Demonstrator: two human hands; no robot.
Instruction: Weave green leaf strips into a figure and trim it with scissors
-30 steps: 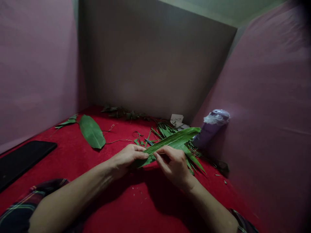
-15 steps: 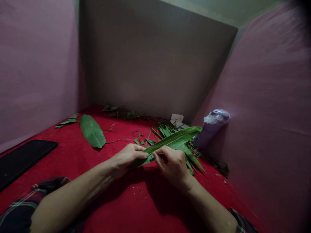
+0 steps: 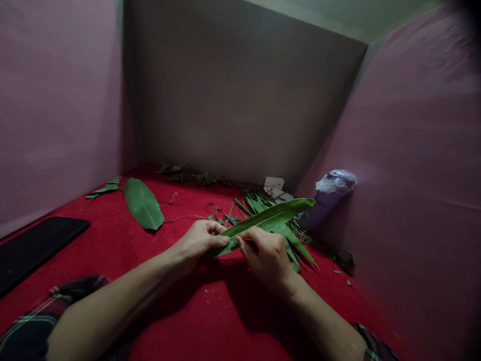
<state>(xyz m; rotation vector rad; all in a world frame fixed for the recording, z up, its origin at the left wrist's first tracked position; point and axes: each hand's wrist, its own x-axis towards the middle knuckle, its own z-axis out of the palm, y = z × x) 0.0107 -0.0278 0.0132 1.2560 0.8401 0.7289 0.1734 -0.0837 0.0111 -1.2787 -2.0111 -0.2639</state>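
Note:
A long green leaf (image 3: 268, 218), folded or layered at its near end, slants across the middle, its tip up to the right. My left hand (image 3: 200, 239) is closed on the near end, with the thumb on top and the fingers mostly behind it. My right hand (image 3: 266, 253) is in a pinch at the leaf's lower edge, fingertips close to my left thumb. What lies between those fingertips is too small to make out. Just behind the held leaf is a pile of narrow green leaves (image 3: 296, 245) and stems, partly covered by it.
A broad leaf (image 3: 143, 203) lies on the red cloth (image 3: 180, 321) at left, near a black flat object (image 3: 41, 245). A purple container (image 3: 326, 198) topped with clear plastic stands by the right wall. White paper pieces (image 3: 274, 185) and leafy sprigs (image 3: 188, 175) lie along the back.
The held leaf's tip has shifted slightly right and down. Both hands keep nearly the same place and grip.

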